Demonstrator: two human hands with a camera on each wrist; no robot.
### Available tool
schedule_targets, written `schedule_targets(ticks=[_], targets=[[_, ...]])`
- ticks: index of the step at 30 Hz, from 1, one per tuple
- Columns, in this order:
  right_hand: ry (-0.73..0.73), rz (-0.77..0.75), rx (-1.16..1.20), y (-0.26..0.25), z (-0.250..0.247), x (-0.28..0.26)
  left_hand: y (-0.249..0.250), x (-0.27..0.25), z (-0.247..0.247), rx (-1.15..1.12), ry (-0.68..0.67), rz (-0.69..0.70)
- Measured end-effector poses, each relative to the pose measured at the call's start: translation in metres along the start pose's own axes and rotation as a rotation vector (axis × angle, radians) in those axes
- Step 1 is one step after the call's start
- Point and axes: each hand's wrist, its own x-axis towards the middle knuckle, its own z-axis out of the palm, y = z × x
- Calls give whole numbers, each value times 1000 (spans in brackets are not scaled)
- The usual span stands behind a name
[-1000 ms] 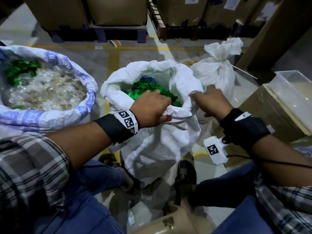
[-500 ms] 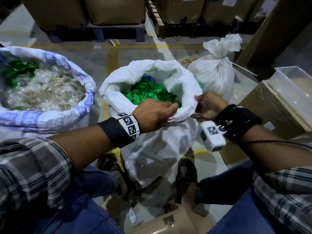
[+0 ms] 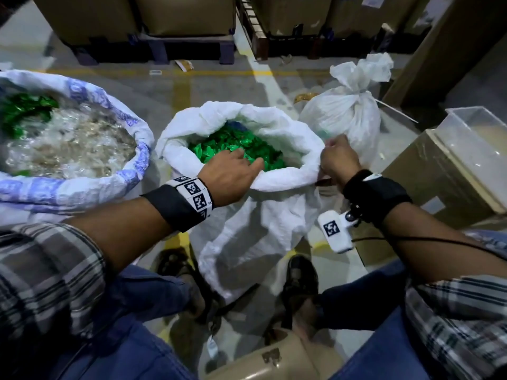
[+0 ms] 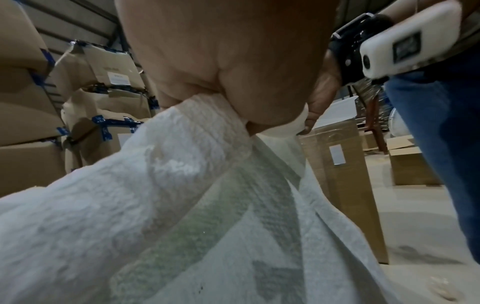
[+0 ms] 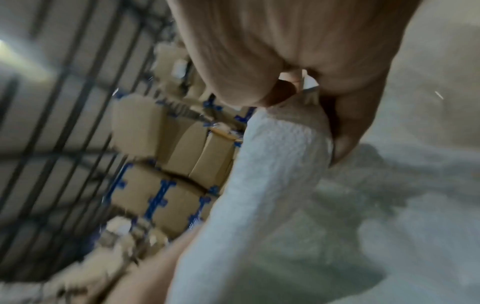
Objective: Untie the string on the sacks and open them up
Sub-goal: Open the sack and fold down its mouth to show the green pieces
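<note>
An open white woven sack [image 3: 263, 220] stands between my knees, its rolled rim turned outward and green wrappers [image 3: 236, 149] showing inside. My left hand [image 3: 233, 174] grips the near rim, fingers curled over into the mouth; in the left wrist view the rolled rim [image 4: 197, 127] passes under my palm. My right hand [image 3: 338, 157] grips the right side of the rim; the right wrist view shows the thumb [image 5: 345, 131] pressed on the white cloth [image 5: 280, 148]. Behind it stands a second white sack [image 3: 343, 113], its neck tied with string [image 3: 359, 91].
A big blue-printed sack [image 3: 82, 187] of clear and green wrappers lies open at the left. A cardboard box [image 3: 439, 174] topped by a clear plastic tray [image 3: 482, 144] stands at the right. Boxes on pallets [image 3: 186, 48] line the back. My shoes [image 3: 300, 278] flank the sack.
Both hands have worked along the rolled rim: the left slid its fingers over into the mouth, the right moved up onto the right side. More green wrappers show.
</note>
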Motion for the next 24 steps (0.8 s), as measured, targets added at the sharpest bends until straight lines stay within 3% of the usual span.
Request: schedule_targets(ticks=[1,3,7,9,12,14,17,21,24], targets=[[81,-139,-229,5,1,2,2,0,2,-8,-17,3],[119,-247,-483,11,1,2,3,-2,3,-66,-88,-9],[-33,-201,-554,18,6,4,10,-5,0,-236,-197,21],[-91,-90,-359,19,7,5,8,-3,-1,-314,-196,62],[-285,290,352,13,-11,11,-3,-2,-5,-306,-144,91],[-392,475,671,10,-30,17,-15,-2,-9,-220,-78,54],[-420,526,849,7,-44,25,-35,-1,-15,-121,-50,-22],[-534,587,876,5,-30,18,-45,-7,-15,-92,-83,-122],[-380,588,760,6,-13,11,-42,-9,-7,-44,-104,-106]])
